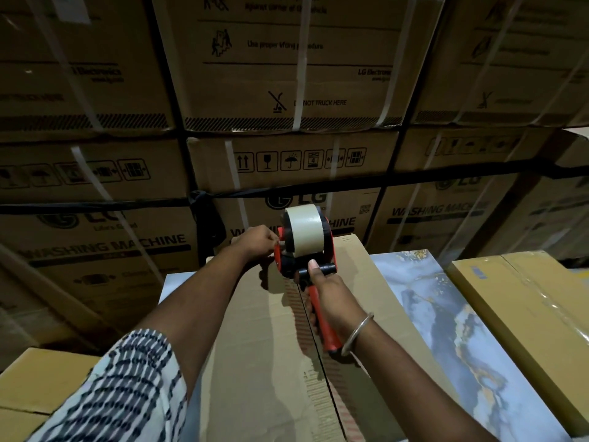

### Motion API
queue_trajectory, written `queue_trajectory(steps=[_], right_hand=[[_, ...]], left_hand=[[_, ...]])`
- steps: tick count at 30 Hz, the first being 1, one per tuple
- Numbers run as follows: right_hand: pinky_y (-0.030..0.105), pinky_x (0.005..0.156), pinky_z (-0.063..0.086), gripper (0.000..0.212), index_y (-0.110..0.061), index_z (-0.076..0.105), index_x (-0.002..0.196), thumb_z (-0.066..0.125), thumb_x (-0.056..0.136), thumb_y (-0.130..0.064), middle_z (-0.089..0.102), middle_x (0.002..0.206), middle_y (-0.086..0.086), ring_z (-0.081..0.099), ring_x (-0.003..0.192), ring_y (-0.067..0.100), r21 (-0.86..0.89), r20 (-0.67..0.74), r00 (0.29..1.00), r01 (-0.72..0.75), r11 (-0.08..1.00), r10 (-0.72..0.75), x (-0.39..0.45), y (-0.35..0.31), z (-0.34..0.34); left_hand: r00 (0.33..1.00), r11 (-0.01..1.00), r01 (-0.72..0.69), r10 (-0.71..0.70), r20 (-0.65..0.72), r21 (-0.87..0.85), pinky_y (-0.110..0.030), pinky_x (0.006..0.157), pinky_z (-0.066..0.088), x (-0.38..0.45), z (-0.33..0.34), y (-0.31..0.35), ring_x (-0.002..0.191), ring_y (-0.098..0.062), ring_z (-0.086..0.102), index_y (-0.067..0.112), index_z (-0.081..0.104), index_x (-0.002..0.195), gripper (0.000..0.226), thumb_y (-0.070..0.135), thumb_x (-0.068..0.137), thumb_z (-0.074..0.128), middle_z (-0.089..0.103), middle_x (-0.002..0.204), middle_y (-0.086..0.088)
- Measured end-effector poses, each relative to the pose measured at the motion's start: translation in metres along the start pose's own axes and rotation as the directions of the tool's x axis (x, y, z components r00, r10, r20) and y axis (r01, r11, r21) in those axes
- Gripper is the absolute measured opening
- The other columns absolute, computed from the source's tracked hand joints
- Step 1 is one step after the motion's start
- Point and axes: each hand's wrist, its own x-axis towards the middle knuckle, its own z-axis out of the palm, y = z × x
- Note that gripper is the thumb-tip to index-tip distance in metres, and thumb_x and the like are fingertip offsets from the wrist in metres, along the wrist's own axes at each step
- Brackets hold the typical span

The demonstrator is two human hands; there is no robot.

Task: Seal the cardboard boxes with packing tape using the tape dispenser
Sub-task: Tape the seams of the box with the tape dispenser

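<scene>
Tape dispenser [304,247], red and black with a pale roll of packing tape [302,229], is standing at the far end of a long cardboard box [255,346], over its centre seam. A person's right hand [328,298] is gripping the red handle, thumb laid along its top. Their left hand [255,244], fingers curled, is pinching at the dispenser's left side. The box is lying on a marbled blue tabletop [446,314], with stacked washing machine cartons [287,90] looming behind and a yellowish box [526,314] alongside at right.
</scene>
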Motion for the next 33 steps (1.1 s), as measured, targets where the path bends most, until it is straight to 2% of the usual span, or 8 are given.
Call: queue_trajectory(steps=[4,7,11,15,17,21,28,33], right_hand=[[0.025,0.046,0.036,0.05,-0.018,0.061,0.077,0.042,0.103,-0.056,0.054,0.054,-0.001,0.048,0.042,0.015,-0.056,-0.023,1.0,0.014,0.998,-0.016,-0.022,0.024,-0.004],[0.027,0.048,0.036,0.053,-0.017,0.059,0.074,0.044,0.101,-0.061,0.052,0.055,0.005,0.047,0.044,0.021,-0.042,-0.039,0.999,0.001,0.999,-0.003,-0.034,0.041,-0.006],[0.026,0.052,0.036,0.049,-0.026,0.064,0.076,0.045,0.097,-0.066,0.056,0.054,-0.006,0.051,0.048,0.016,-0.068,-0.09,0.995,0.033,0.997,-0.039,-0.037,0.046,-0.004],[0.029,0.055,0.038,0.059,-0.021,0.064,0.073,0.047,0.09,-0.074,0.058,0.052,-0.004,0.053,0.047,0.016,-0.081,-0.106,0.994,0.028,0.996,-0.037,-0.029,0.048,-0.001],[0.033,0.057,0.039,0.076,-0.014,0.065,0.072,0.048,0.076,-0.088,0.057,0.054,0.002,0.052,0.048,0.02,-0.097,-0.119,0.992,0.025,0.995,-0.036,-0.025,0.05,-0.001],[0.028,0.048,0.036,0.069,-0.002,0.062,0.075,0.048,0.096,-0.066,0.05,0.053,0.01,0.046,0.04,0.022,-0.051,-0.098,0.995,0.005,0.999,-0.01,-0.017,0.048,-0.003],[0.027,0.051,0.036,0.052,-0.021,0.065,0.084,0.047,0.092,-0.07,0.053,0.052,-0.009,0.047,0.05,0.013,-0.065,-0.096,0.995,0.006,0.998,-0.012,0.019,0.02,-0.004],[0.023,0.04,0.027,0.047,-0.004,0.059,0.1,0.044,0.105,-0.049,0.04,0.054,0.003,0.035,0.037,0.015,0.006,-0.05,0.998,-0.034,0.999,0.035,0.033,-0.003,-0.007]], left_hand=[[0.997,0.991,-0.018,0.027,-0.07,0.13,-0.029,0.063,0.035,-0.005,0.001,0.002,0.071,-0.016,0.047,0.022,0.049,0.068,0.027,0.024,0.091,0.062,0.048,0.07,0.004],[0.993,0.973,-0.062,0.083,-0.088,0.22,-0.043,0.091,0.042,-0.012,0.006,0.001,0.093,-0.02,0.053,0.034,0.064,0.093,0.007,0.031,0.093,0.057,0.056,0.088,0.007],[0.877,0.882,-0.272,0.392,-0.278,0.385,-0.033,0.074,0.034,-0.024,0.026,-0.005,0.108,-0.026,0.061,0.028,0.066,0.117,0.026,0.032,0.094,0.056,0.065,0.114,0.003],[0.831,0.741,-0.474,0.555,-0.037,0.476,-0.036,0.091,0.037,-0.039,0.031,-0.016,0.121,-0.032,0.057,0.018,0.068,0.117,0.032,0.028,0.089,0.055,0.065,0.125,-0.008],[0.881,0.785,-0.447,0.47,0.057,0.429,-0.054,0.113,0.023,-0.03,0.027,-0.026,0.143,-0.024,0.038,0.03,0.058,0.135,0.044,0.04,0.092,0.053,0.051,0.147,0.005],[0.929,0.818,-0.358,0.359,0.087,0.45,-0.076,0.111,0.006,-0.016,0.024,-0.023,0.149,-0.021,0.026,0.04,0.037,0.149,0.056,0.048,0.096,0.051,0.035,0.158,0.015],[0.975,0.853,-0.223,0.203,0.094,0.473,-0.083,0.103,0.0,0.016,0.014,-0.019,0.154,-0.023,0.003,0.036,0.018,0.157,0.074,0.05,0.095,0.055,0.017,0.165,0.014],[0.986,0.876,-0.169,0.152,0.074,0.452,-0.084,0.104,0.003,0.024,0.006,-0.009,0.154,-0.027,0.001,0.038,0.022,0.156,0.075,0.046,0.093,0.062,0.014,0.165,0.016]])
